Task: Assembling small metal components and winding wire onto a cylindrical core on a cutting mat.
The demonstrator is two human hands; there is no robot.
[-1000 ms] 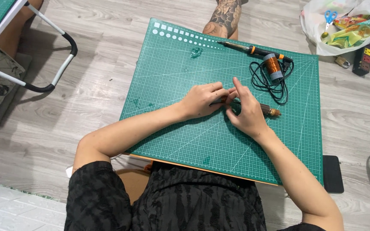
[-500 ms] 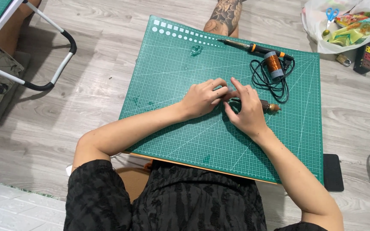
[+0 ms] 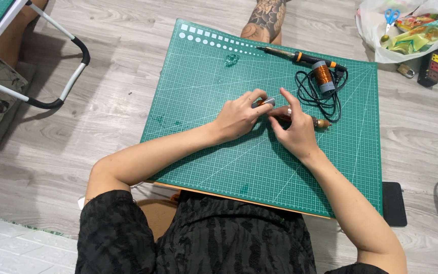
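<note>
Both hands meet over the middle of a green cutting mat [image 3: 214, 66]. My left hand [image 3: 239, 117] pinches a small grey cylinder wound with copper wire [image 3: 263, 103] between thumb and fingers. My right hand [image 3: 294, 132] rests on the mat right of it, its fingers closed around a thin rod-like tool whose brown end [image 3: 322, 123] sticks out to the right. Most of that tool is hidden under the hand.
A soldering iron [image 3: 300, 57] with a coiled black cord [image 3: 325, 96] and a copper wire spool [image 3: 323, 75] lies at the mat's far right. A tattooed leg [image 3: 265, 20] is beyond the mat, a white bag of oddments [image 3: 406, 30] far right, a folding frame [image 3: 51, 56] left.
My hands stay together at the mat's middle; the left fingers have shifted slightly on the small copper-wound piece. Nothing else has moved.
</note>
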